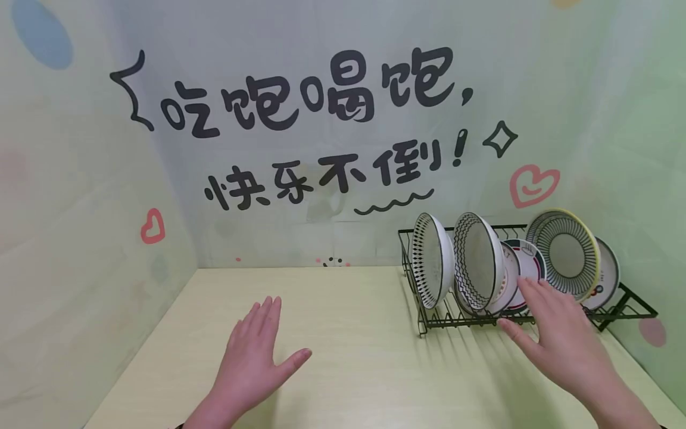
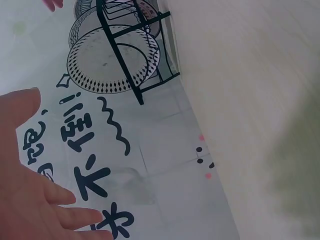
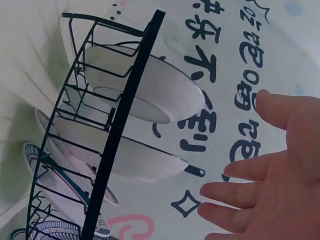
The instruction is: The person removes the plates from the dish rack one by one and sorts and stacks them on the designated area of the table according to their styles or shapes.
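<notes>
Toward the back right corner of the desk [image 1: 332,333], note black rack [image 3: 124,120] holding bowls [image 1: 474,262] and plates [image 1: 527,262]. Nearer the left edge, note left hand [image 1: 253,353] empty, spread wide; likewise right hand [image 1: 565,342], near rack.

Head view forward-down, wrist views sideways (right one nearer), all sharing dish rack [image 3: 123,116]

Down along the table [image 1: 343,345] now, it's pale, wood-look board, smooth and matt right out to the far edge. Up behind that edge, printed cloth: the backdrop [image 1: 278,238], matt, softly creased. Over by the far right corner, here's black metal wire, the dish rack [image 1: 461,323], smooth and dull. And in it, what looks like glazed ceramic: diamond-patterned bowl [image 1: 433,262], zigzag-patterned bowl [image 1: 479,260], both smooth, both faintly glossy outside.
</notes>
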`<state>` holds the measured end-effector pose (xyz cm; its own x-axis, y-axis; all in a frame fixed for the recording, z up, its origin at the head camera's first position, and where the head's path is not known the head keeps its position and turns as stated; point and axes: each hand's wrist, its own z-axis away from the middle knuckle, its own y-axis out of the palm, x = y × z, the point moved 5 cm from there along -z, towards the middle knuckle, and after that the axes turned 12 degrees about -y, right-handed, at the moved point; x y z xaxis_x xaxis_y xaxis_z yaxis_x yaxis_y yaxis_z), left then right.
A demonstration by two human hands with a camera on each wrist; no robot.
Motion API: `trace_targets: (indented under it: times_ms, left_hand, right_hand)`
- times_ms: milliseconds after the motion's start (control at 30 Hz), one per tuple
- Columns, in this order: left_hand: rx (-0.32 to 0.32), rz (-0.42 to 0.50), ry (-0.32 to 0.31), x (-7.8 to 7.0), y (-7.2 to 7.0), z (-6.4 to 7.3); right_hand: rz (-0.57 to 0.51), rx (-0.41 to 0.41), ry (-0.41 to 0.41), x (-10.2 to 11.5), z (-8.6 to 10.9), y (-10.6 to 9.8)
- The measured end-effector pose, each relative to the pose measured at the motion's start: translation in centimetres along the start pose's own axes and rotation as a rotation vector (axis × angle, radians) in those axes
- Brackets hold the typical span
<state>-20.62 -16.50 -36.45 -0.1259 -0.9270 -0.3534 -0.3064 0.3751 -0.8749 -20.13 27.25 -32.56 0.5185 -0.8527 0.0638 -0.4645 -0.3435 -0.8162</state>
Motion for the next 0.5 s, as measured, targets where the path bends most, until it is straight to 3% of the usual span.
trace_targets:
  times_ms: [233,500]
  left_hand:
    - [-0.033,0.053,-0.017,0.5,0.6,-0.3]
    - [-0.079,0.102,-0.025,0.9,0.8,-0.7]
  right_hand:
    - [-0.041,-0.081,0.067,-1.4,0.0,-0.3]
    - [-0.08,-0.113,0.139,-1.9,-0.7,0.4]
